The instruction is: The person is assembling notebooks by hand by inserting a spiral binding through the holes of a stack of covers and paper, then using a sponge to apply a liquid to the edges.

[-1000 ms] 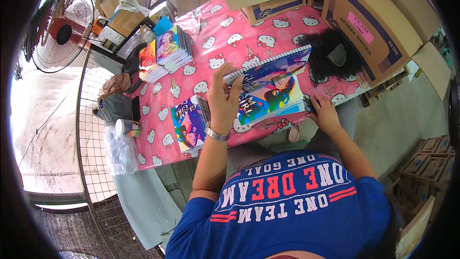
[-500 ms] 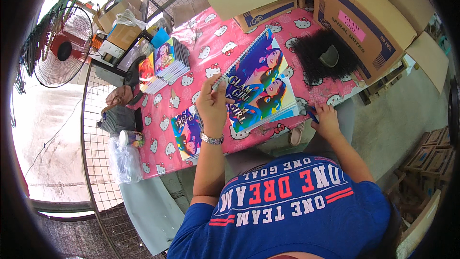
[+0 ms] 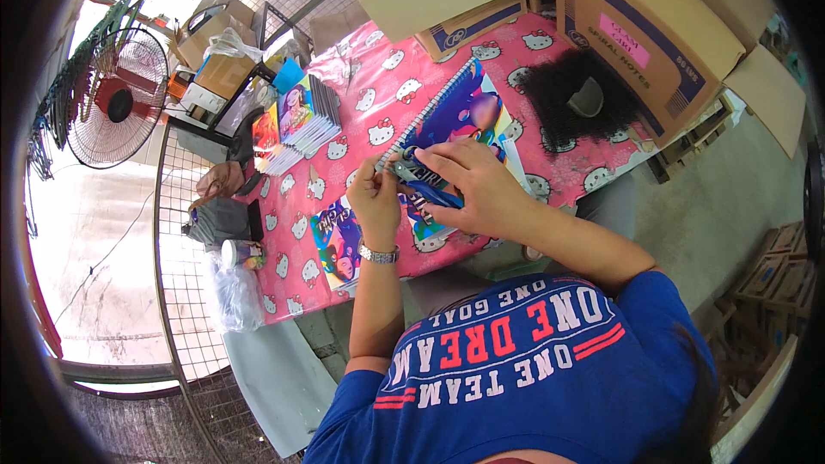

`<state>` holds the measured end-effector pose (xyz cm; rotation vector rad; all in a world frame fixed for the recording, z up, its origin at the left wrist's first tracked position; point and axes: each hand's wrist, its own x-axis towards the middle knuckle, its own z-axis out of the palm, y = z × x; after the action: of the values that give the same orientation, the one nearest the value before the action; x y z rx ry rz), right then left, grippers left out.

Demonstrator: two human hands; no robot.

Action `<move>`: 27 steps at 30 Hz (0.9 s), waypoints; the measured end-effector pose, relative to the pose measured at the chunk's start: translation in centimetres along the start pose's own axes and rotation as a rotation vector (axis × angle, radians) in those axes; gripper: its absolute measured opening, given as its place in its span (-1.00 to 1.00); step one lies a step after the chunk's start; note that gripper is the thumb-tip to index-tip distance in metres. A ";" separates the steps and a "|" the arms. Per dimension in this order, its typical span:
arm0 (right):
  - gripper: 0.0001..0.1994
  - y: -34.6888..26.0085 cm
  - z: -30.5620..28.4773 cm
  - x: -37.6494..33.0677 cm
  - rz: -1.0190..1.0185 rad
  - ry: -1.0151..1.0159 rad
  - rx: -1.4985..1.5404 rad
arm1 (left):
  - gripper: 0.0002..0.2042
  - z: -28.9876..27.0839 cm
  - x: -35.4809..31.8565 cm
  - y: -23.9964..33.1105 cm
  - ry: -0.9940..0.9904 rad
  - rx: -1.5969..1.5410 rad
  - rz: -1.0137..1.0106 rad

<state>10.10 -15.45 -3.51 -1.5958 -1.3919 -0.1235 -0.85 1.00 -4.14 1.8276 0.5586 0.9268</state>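
My left hand [image 3: 375, 204] pinches the lower end of the spiral binding on a colourful notebook [image 3: 460, 116], which lies tilted on the table. In my right hand [image 3: 490, 189] is a pair of blue-handled pliers [image 3: 432, 192]; their metal jaws meet the binding's end right beside my left fingertips. The exact bite of the jaws is too small to make out. Part of the notebook's cover is hidden behind my right hand. A second notebook [image 3: 335, 241] rests on the table left of my left wrist, and other pages show under the first one.
Stacked notebooks [image 3: 301, 120] stand at the left back of the pink patterned tablecloth [image 3: 378, 103]. A heap of thin black bristly strands [image 3: 559, 107] lies at right, before a large cardboard box [image 3: 632, 56]. A white-lidded jar [image 3: 241, 253] and a fan [image 3: 116, 107] are at left.
My right hand has come from the table's front edge up and left to the notebook's binding, bringing the blue pliers. My left hand has slid slightly down to the binding's end.
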 end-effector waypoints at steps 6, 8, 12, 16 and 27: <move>-0.42 -0.7 -0.4 0.3 0.054 -0.115 -0.013 | -0.85 -0.1 -0.3 -0.3 -0.020 0.076 0.041; -0.40 -1.0 -0.6 0.3 0.230 -0.239 0.235 | -0.85 0.1 -0.3 -1.1 0.014 0.024 0.113; -0.48 -0.7 0.6 0.2 0.669 -0.355 0.962 | -0.89 -0.7 -0.6 -2.4 0.059 0.015 0.196; -0.46 0.1 -0.7 -1.3 0.336 -0.099 0.425 | -0.87 -4.8 -2.2 -2.5 0.271 -0.101 -0.054; -0.50 14.5 0.2 -14.6 0.591 -0.331 -0.439 | -0.75 -21.0 -11.6 -15.9 0.797 0.091 -0.425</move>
<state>16.62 -23.65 -21.24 -2.4224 -1.1151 0.2119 -24.20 11.05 -17.71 1.2763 1.4326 1.3231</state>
